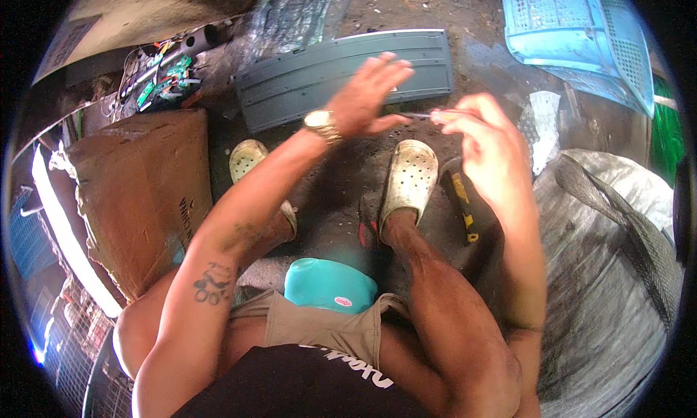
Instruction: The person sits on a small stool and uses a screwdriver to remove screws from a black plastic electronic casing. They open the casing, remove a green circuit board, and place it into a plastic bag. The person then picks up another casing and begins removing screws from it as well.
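Reaching over a blue-grey ribbed panel (279,99), the person's left hand (369,97) has a spread grip, fingers extended and thumb apart; whether it touches the panel cannot be told. The right hand (490,144) is curled near the panel's right end, a thin, blurred rod-like piece (420,115) at its fingertips; whether its grip pinches that piece is unclear. Long, rectangular and scuffed, with parallel ridges and a pale far edge, the panel lies on the dirty floor (327,193) beyond two cream clogs (414,173), near red-handled pliers (367,226).
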